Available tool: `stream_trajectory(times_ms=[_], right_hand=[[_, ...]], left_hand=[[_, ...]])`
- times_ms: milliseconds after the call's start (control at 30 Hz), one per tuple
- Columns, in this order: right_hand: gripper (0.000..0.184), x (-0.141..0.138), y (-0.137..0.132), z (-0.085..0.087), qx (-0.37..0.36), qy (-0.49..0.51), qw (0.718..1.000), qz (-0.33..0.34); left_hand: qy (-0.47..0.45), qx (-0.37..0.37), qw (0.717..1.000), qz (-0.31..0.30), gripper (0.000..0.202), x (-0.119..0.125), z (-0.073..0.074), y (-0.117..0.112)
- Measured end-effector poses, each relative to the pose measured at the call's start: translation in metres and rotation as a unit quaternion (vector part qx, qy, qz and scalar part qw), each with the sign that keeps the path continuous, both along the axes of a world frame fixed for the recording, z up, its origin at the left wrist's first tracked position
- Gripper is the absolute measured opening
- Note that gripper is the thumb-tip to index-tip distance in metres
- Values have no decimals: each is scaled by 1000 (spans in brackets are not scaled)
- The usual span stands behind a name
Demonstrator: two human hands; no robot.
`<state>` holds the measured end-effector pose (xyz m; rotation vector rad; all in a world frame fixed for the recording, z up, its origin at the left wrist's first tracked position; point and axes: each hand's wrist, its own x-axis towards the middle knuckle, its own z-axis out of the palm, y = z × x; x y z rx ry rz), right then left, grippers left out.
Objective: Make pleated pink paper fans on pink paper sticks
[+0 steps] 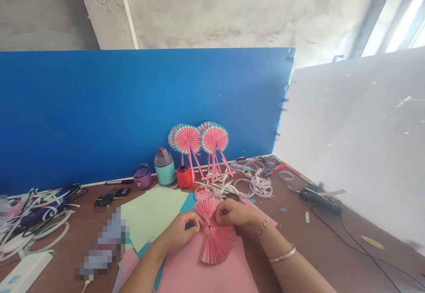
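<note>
A pink pleated paper fan (215, 240) lies on a pink paper sheet (195, 275), pinched at its middle so it flares above and below. My left hand (181, 231) grips the fan's waist from the left with its fingers curled closed. My right hand (232, 213) pinches the same waist from the right, fingers closed, bracelets on the wrist. Light green paper sheets (151, 213) lie just left of my hands.
Finished pink paper fans on sticks (199, 140) lean on the blue partition (133, 107). A teal container (165, 167), a red spool (183, 176), a purple pot (142, 178), tape strips (259, 182), a black glue gun (318, 195) with cord, and paper scraps (36, 222) crowd the brown table (332, 248).
</note>
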<state>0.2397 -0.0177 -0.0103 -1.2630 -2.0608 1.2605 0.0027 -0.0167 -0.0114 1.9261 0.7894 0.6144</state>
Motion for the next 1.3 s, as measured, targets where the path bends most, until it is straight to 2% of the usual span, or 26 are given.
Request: stream_trajectory(times_ms=[200, 333, 467, 567, 633, 700, 833, 967, 1067, 1167, 1300], right_hand=[[12, 0, 4, -4, 20, 14, 999, -27], [7, 1, 5, -4, 13, 37, 998, -54], [23, -7, 4, 1, 3, 103, 990, -94], [33, -20, 2, 0, -69, 255, 956, -128], [34, -30, 2, -4, -121, 330, 929, -118], [35, -39, 3, -9, -161, 364, 911, -103], [34, -43, 4, -16, -206, 387, 894, -89], [34, -36, 4, -15, -212, 380, 898, -72], [31, -33, 4, -14, -209, 364, 906, -57], [24, -33, 4, -16, -191, 348, 915, -68], [26, -35, 7, -20, -168, 308, 930, -111]], left_hand=[[-8, 21, 999, 32, 5, -1, 1, 3], [-81, -2, 995, 57, 20, 2, 3, 3], [-131, -40, 988, 65, 27, 4, 4, 2], [-155, -62, 984, 68, 30, 7, 1, 1], [-170, -97, 979, 64, 32, 10, -2, 0], [-185, -135, 972, 54, 33, 12, -6, -1], [-223, -198, 954, 35, 32, 15, -9, -3], [-244, -245, 937, 58, 29, 14, -6, -5], [-258, -254, 929, 73, 30, 14, -6, -3], [-231, -234, 940, 87, 31, 14, -8, -1], [-196, -190, 957, 99, 29, 13, -12, 3]])
